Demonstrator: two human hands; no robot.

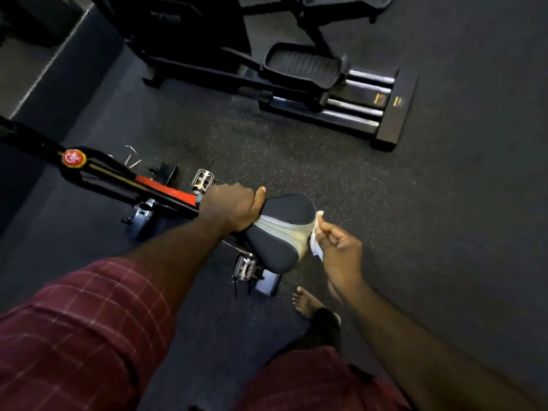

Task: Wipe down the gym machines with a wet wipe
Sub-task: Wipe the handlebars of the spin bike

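An exercise bike's black and grey saddle [283, 226] sits in the middle of the view. My left hand [232, 207] grips the narrow nose of the saddle. My right hand [341, 247] is closed around a white wet wipe [315, 232], which it presses against the saddle's wide rear edge. The bike's black and red frame [166, 189] runs off to the left, with a red round knob [73, 158] on it. Two metal pedals [203, 178] [244, 266] show on either side of the saddle.
An elliptical trainer [302, 65] with silver rails [353, 112] stands at the back on the dark speckled rubber floor [444, 203]. My bare foot [307, 302] stands just below the saddle. A pale wall strip [20, 69] runs at the far left.
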